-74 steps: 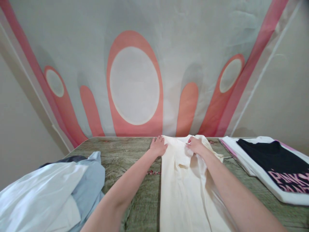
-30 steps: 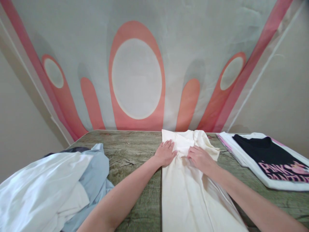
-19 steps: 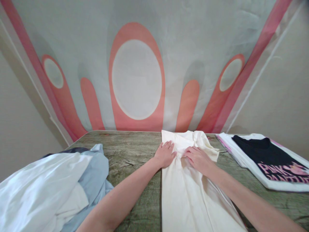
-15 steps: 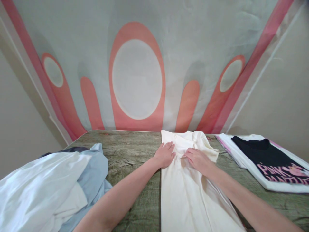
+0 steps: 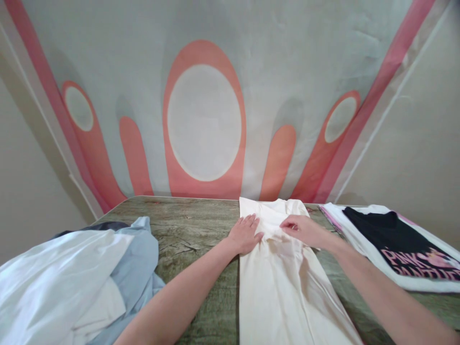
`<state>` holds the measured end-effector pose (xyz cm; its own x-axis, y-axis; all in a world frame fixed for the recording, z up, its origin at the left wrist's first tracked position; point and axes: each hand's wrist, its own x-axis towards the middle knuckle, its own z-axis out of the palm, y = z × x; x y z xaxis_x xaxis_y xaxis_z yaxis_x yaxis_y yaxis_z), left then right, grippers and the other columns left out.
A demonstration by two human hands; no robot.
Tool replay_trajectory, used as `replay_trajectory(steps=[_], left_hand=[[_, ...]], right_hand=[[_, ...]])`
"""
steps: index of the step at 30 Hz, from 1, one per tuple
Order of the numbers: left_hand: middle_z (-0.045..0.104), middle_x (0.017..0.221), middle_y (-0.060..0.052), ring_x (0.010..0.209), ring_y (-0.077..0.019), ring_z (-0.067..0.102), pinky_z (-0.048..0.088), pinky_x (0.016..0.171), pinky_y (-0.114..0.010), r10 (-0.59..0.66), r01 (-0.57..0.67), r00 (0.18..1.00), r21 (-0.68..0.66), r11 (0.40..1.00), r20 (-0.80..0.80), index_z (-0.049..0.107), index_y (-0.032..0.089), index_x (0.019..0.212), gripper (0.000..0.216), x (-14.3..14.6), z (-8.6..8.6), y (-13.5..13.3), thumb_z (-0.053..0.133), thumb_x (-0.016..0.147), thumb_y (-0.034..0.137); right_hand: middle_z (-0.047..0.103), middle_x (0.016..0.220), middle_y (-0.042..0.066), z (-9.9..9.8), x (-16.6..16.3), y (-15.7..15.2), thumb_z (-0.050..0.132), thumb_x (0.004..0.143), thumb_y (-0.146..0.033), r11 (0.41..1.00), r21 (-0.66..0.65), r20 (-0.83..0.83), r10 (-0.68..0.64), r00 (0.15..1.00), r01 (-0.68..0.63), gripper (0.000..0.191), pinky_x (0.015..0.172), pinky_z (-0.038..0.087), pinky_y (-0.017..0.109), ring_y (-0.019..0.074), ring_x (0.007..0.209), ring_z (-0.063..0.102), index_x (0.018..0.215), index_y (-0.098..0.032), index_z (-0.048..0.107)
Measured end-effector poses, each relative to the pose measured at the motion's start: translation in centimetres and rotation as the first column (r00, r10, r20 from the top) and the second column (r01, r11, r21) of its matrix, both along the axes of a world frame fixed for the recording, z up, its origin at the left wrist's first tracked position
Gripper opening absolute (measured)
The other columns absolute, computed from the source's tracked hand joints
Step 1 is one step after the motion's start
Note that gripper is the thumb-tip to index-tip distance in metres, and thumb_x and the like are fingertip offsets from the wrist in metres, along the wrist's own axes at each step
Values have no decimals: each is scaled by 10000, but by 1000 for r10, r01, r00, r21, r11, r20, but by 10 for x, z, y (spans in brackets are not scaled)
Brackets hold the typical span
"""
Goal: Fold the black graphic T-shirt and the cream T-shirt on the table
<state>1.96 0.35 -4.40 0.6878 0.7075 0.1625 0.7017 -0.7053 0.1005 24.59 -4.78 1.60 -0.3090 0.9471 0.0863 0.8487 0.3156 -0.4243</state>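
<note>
A cream T-shirt lies lengthwise on the wood-patterned table, its right side folded over and creased. My left hand rests flat on the upper left part of the cloth, fingers spread. Across from it, my right hand is at the shirt's upper right, with curled fingers pinched at the fabric. The hand and forearm cover much of the sleeve there.
Left of the shirt, a loose heap holds a white garment, a light blue garment and something dark behind. Folded clothes lie at right, topped by a black printed T-shirt. A patterned backdrop stands behind the table.
My right hand has shifted right and slightly up the shirt. The sleeve that stuck out at right is now mostly out of sight. My left hand stays flat in nearly the same place.
</note>
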Motion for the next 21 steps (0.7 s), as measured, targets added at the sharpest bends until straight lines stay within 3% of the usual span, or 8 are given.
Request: replay_trajectory(steps=[4, 8, 11, 17, 21], left_hand=[[207, 1472, -109, 1347, -233, 179, 155, 1081, -392, 0, 1, 1000, 18, 1000, -20, 248, 131, 1397, 680, -1, 2, -1, 126, 898, 577], [208, 1472, -104, 1346, -232, 182, 161, 1079, -385, 4, -3, 999, 32, 999, -39, 246, 133, 1394, 690, -1, 3, -2, 110, 893, 589], [205, 1474, -101, 1347, -231, 178, 158, 1080, -384, 6, -4, 999, 31, 1000, -51, 240, 133, 1394, 692, -1, 5, -3, 102, 892, 589], [187, 1479, -97, 1351, -233, 163, 154, 1080, -395, 3, -2, 998, 28, 1000, -62, 229, 140, 1399, 689, -1, 5, -3, 73, 895, 583], [185, 1479, -106, 1349, -237, 169, 156, 1080, -397, 2, 1, 998, 37, 999, -57, 231, 128, 1398, 697, 0, 3, -1, 72, 895, 583]], right_hand=[[666, 1007, 82, 1, 16, 42, 426, 816, -145, 970, 109, 265, -239, 934, 218, 279, 781, 392, 229, 174, 920, 592, 981, -145, 651], [661, 968, 145, -15, 13, 70, 528, 771, -173, 955, 129, 382, -298, 875, 268, 211, 851, 355, 286, 225, 961, 577, 911, -93, 663], [663, 891, 135, -22, 10, 76, 568, 750, -205, 948, 133, 412, -317, 854, 288, 133, 826, 356, 297, 236, 926, 580, 776, -109, 656], [645, 887, 105, -22, 12, 76, 415, 863, -164, 920, 177, 412, -393, 822, 351, 190, 685, 381, 259, 192, 840, 607, 963, -117, 570], [620, 913, 132, -27, 1, 70, 369, 866, -76, 905, 216, 431, -426, 796, 368, 212, 667, 394, 266, 205, 852, 612, 977, -94, 549]])
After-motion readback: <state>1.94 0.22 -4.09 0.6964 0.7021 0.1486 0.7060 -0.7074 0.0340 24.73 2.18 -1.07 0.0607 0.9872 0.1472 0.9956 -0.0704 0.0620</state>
